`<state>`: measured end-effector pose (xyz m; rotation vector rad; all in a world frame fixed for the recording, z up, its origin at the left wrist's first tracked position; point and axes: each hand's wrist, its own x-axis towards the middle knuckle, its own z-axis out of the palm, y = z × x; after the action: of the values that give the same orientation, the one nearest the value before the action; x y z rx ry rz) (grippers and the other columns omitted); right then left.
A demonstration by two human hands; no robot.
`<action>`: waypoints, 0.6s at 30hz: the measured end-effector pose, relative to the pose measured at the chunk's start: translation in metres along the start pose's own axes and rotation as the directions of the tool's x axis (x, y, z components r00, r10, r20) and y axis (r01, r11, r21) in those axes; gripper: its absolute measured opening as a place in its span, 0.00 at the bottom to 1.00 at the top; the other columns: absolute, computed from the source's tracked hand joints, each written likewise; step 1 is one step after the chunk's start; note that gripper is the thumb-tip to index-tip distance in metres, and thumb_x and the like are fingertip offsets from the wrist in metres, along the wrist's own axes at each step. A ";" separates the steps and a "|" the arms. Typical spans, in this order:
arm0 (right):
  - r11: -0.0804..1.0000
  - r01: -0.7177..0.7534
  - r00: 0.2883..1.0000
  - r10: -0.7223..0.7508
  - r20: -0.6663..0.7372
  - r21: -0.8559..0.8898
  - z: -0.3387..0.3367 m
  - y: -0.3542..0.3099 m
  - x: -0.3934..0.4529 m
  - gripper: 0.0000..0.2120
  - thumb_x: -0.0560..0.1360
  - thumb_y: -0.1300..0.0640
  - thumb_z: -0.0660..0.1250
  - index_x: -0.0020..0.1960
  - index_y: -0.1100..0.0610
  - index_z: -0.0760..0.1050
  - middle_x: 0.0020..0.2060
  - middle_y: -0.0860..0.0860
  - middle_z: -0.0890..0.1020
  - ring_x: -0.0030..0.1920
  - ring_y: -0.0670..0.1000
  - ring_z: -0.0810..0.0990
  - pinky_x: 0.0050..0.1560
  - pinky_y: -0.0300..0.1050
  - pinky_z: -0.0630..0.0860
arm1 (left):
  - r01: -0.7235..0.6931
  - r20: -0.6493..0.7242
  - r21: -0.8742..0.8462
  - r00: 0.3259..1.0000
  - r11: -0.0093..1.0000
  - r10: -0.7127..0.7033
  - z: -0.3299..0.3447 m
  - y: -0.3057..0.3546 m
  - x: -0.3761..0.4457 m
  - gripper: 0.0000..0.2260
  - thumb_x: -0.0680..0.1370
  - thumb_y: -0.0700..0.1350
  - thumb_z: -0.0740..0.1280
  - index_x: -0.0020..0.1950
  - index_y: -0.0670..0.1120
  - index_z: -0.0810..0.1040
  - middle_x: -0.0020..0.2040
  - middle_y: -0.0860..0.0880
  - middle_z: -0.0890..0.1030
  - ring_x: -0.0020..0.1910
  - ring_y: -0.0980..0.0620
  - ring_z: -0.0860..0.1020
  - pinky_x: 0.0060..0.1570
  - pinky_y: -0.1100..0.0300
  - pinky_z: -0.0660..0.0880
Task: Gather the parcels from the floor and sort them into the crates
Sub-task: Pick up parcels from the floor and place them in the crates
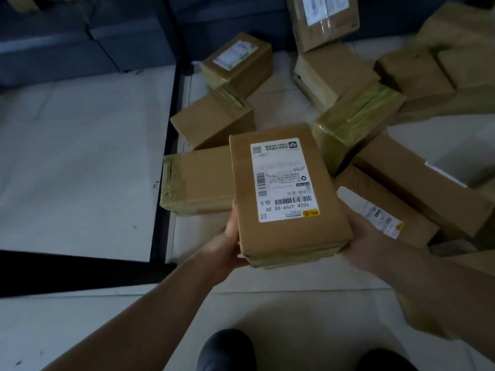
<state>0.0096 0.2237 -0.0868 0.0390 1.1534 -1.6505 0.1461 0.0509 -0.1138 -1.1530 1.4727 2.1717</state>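
A brown cardboard parcel (289, 231) with a white shipping label on top is held in front of me above the floor. My left hand (227, 242) grips its near left edge and my right hand (361, 236) grips its near right corner, with the fingers hidden underneath. Several more cardboard parcels lie on the tiled floor beyond it: one with taped ends (195, 180) just left, one (211, 121) behind that, a labelled one (238, 62) further back, and a tape-wrapped one (353, 124) to the right.
A heap of parcels (417, 188) fills the right side. Dark grey crates (80, 44) stand at the back left. A black strip (171, 124) runs along the floor to the left of the parcels. My shoes (227, 349) show at the bottom.
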 end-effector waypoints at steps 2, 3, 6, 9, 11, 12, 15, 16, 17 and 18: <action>0.996 0.070 0.997 -0.068 0.038 -0.051 0.014 -0.023 -0.007 0.23 0.46 0.33 0.77 0.38 0.41 0.84 0.41 0.41 0.85 0.43 0.40 0.83 0.37 0.34 0.78 | -0.046 -0.011 0.002 0.999 0.999 0.046 0.001 0.031 -0.010 0.21 0.83 0.55 0.47 0.50 0.54 0.80 0.39 0.53 0.85 0.36 0.54 0.81 0.30 0.60 0.77; 0.994 0.096 0.994 -0.094 0.047 -0.055 0.019 -0.037 -0.012 0.27 0.41 0.32 0.78 0.37 0.41 0.84 0.39 0.41 0.85 0.41 0.40 0.83 0.37 0.34 0.78 | -0.060 -0.020 0.007 0.998 0.998 0.060 0.005 0.049 -0.017 0.19 0.83 0.53 0.48 0.50 0.53 0.79 0.39 0.53 0.85 0.35 0.55 0.82 0.29 0.60 0.77; 0.992 0.123 0.986 -0.123 0.111 0.012 0.045 -0.093 -0.036 0.25 0.44 0.36 0.79 0.38 0.43 0.85 0.42 0.43 0.86 0.42 0.42 0.84 0.39 0.38 0.78 | -0.092 -0.032 0.031 0.995 0.995 0.093 0.026 0.107 -0.049 0.21 0.83 0.54 0.50 0.44 0.54 0.82 0.39 0.53 0.85 0.37 0.54 0.82 0.31 0.57 0.78; 0.984 0.173 0.985 -0.174 0.022 0.038 0.072 -0.157 -0.065 0.16 0.49 0.41 0.72 0.35 0.44 0.85 0.39 0.45 0.86 0.41 0.43 0.84 0.39 0.37 0.80 | -0.101 -0.019 -0.001 0.995 0.995 0.100 0.056 0.174 -0.097 0.26 0.83 0.55 0.49 0.39 0.54 0.85 0.46 0.47 0.82 0.47 0.46 0.78 0.46 0.47 0.77; 0.978 0.157 0.986 -0.163 0.036 0.139 0.095 -0.201 -0.094 0.15 0.53 0.44 0.72 0.37 0.47 0.85 0.41 0.49 0.86 0.43 0.46 0.85 0.42 0.40 0.80 | -0.081 -0.047 -0.034 0.996 0.996 0.079 0.074 0.222 -0.136 0.23 0.82 0.55 0.52 0.40 0.51 0.83 0.47 0.44 0.79 0.50 0.44 0.74 0.50 0.48 0.74; 0.974 0.116 0.984 -0.139 0.108 0.196 0.111 -0.225 -0.114 0.15 0.59 0.46 0.72 0.43 0.52 0.86 0.46 0.52 0.86 0.48 0.48 0.84 0.46 0.42 0.80 | -0.075 -0.059 -0.030 0.996 0.997 0.073 0.085 0.246 -0.157 0.21 0.81 0.56 0.53 0.43 0.49 0.82 0.48 0.43 0.78 0.50 0.44 0.73 0.50 0.49 0.74; 0.972 0.086 0.982 -0.120 0.148 0.220 0.147 -0.294 -0.172 0.18 0.76 0.51 0.60 0.58 0.59 0.80 0.57 0.56 0.81 0.59 0.55 0.79 0.57 0.48 0.76 | -0.074 -0.052 0.056 0.996 0.996 0.077 0.115 0.319 -0.221 0.19 0.79 0.60 0.56 0.42 0.48 0.77 0.42 0.46 0.80 0.40 0.48 0.77 0.37 0.58 0.78; 0.980 0.111 0.993 -0.116 0.022 0.166 0.158 -0.318 -0.192 0.19 0.76 0.49 0.59 0.60 0.57 0.79 0.58 0.56 0.81 0.59 0.56 0.79 0.60 0.52 0.75 | -0.071 -0.057 0.056 0.996 0.996 0.074 0.125 0.342 -0.244 0.19 0.79 0.60 0.57 0.41 0.48 0.78 0.37 0.49 0.82 0.35 0.51 0.79 0.32 0.60 0.77; 0.981 0.147 0.987 -0.136 -0.089 0.128 0.170 -0.342 -0.213 0.20 0.77 0.48 0.58 0.61 0.56 0.78 0.59 0.55 0.80 0.60 0.56 0.78 0.64 0.55 0.72 | -0.070 -0.052 0.060 0.996 0.996 0.073 0.135 0.366 -0.269 0.17 0.79 0.60 0.58 0.42 0.49 0.78 0.34 0.50 0.83 0.33 0.52 0.80 0.30 0.61 0.77; 0.978 0.181 0.975 -0.164 -0.153 0.107 0.184 -0.368 -0.236 0.20 0.77 0.47 0.58 0.61 0.56 0.78 0.58 0.55 0.80 0.59 0.57 0.78 0.65 0.56 0.68 | -0.075 -0.040 0.049 0.996 0.996 0.077 0.147 0.391 -0.297 0.17 0.78 0.60 0.59 0.44 0.49 0.79 0.34 0.50 0.84 0.36 0.51 0.81 0.32 0.59 0.77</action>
<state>-0.0766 0.2531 0.3785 0.1401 1.1904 -1.8963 0.0310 0.0647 0.3854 -1.1508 1.6015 2.1622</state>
